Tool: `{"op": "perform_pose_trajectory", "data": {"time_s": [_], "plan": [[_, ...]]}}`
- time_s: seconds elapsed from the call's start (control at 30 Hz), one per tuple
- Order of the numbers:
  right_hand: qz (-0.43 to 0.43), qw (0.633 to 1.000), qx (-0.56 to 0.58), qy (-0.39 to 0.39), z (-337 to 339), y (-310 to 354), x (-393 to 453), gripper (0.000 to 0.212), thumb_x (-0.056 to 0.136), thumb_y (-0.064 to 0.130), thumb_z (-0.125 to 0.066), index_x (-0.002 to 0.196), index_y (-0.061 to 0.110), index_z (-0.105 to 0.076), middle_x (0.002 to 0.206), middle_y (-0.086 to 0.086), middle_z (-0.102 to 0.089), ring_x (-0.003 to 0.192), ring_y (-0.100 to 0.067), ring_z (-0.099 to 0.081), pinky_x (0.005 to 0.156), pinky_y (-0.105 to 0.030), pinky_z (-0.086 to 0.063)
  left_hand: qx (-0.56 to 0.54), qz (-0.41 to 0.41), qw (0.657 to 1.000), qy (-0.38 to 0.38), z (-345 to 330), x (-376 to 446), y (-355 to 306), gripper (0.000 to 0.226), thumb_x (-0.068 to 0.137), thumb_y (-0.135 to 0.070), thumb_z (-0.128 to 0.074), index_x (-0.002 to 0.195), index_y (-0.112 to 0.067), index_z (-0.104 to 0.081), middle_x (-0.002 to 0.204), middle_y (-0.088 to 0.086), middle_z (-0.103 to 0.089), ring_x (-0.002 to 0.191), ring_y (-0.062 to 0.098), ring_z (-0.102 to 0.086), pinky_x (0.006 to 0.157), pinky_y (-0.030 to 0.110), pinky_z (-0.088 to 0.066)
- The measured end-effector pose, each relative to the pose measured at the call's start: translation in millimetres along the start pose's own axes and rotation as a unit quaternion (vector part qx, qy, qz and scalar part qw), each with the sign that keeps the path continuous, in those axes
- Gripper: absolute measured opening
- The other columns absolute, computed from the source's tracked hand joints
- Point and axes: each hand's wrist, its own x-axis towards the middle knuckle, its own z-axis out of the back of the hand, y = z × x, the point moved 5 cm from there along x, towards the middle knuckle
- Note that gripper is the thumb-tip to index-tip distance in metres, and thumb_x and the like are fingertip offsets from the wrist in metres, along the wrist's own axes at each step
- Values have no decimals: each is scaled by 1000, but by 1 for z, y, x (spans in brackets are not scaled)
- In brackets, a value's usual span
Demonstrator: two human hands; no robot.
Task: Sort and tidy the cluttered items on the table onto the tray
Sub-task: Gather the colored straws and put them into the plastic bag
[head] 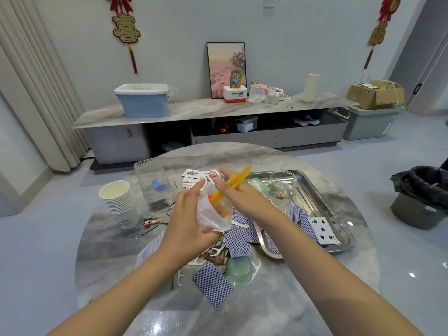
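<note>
The left hand (186, 214) grips a small clear plastic bag (213, 214) above the round marble table (303, 299), fingers curled round its side; the right hand (238, 192) pinches two sticks (236, 181), one yellow and one orange, with their lower ends in the bag's mouth. To do this well, I judge the left hand should hold the mouth wide and steady; the sticks should slide in lengthwise, alongside the coloured ones already inside, before the bag goes to the steel tray (339, 214) just to the right. Counted: one tray; one stack of paper cups (120, 202); one clear box (154, 184); one glass jar (282, 184) on the tray; playing cards are too overlapped to count.
</note>
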Motion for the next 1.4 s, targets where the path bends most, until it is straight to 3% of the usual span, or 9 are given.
{"op": "perform_pose_trajectory", "data": {"time_s": [0.07, 0.17, 0.37, 0.47, 0.6, 0.8, 0.93, 1.1, 1.4], "plan": [[29, 996, 52, -72, 2, 2, -4, 82, 79, 65, -46, 148, 32, -18, 149, 8, -29, 135, -8, -33, 100, -17, -31, 5, 6, 1000, 1, 1, 1, 5, 98, 62, -31, -78, 144, -32, -24, 121, -6, -34, 117, 7, -38, 97, 22, -30], [146, 965, 100, -193, 6, 14, -18, 61, 92, 54, -38, 146, 35, -19, 148, 14, -32, 132, 7, -32, 96, -2, -30, 14, 19, 1000, 2, 2, 4, 13, 100, 62, -23, -80, 144, -34, -23, 123, -5, -34, 118, 10, -39, 98, 25, -32], [103, 993, -40, 27, -32, 12, -23, 55, 97, 49, -21, 143, 24, -38, 147, 2, -40, 131, 7, -33, 117, -31, -17, 1, 41, 999, -14, 2, 8, 21, 102, 57, -36, -77, 143, -35, -23, 125, -8, -34, 120, 9, -39, 103, 36, -37], [147, 983, -90, -62, -19, 17, -22, 54, 98, 47, -20, 145, 22, -34, 151, 11, -26, 139, 6, -12, 119, -34, -8, -4, 47, 999, -26, 4, 12, 23, 100, 56, -39, -75, 142, -38, -22, 125, -8, -35, 116, 3, -36, 100, 32, -36], [172, 972, -162, -9, -25, 17, -28, 91, 81, 75, 2, 134, 22, -51, 143, 9, -39, 117, 28, -8, 101, 0, 5, -9, 43, 998, -38, 6, 16, 23, 100, 55, -36, -72, 141, -39, -22, 122, -11, -35, 109, -3, -34, 94, 23, -30], [149, 983, -93, -53, -18, 14, -26, 67, 93, 58, -11, 126, 25, -60, 136, 20, -46, 136, 1, -26, 115, -38, -12, -39, 36, 998, -32, 7, 17, 19, 99, 53, -43, -68, 139, -45, -20, 123, -16, -32, 111, -17, -30, 92, 14, -30], [157, 980, -104, -64, -17, 18, -28, 77, 87, 71, -5, 124, 31, -60, 132, 27, -46, 134, 7, -24, 112, -26, -10, -51, 28, 998, -38, 10, 17, 16, 97, 55, -44, -70, 139, -48, -21, 122, -15, -34, 117, -1, -37, 97, 24, -34], [204, 968, -142, -42, -21, 24, -32, 86, 84, 73, -1, 126, 25, -59, 126, 38, -38, 121, 30, -9, 104, -8, 0, -53, 11, 998, -39, 13, 14, 9, 97, 54, -48, -66, 140, -45, -21, 125, -13, -34, 115, -22, -26, 90, 0, -26], [232, 965, -85, -91, -28, 30, -43, 41, 96, 23, -28, 124, 18, -58, 117, 31, -46, 115, 27, -27, 104, -17, -17, -77, 22, 996, -42, 15, 14, 12, 99, 51, -41, -69, 136, -52, -21, 121, -23, -33, 117, -6, -38, 94, 16, -35]]}}
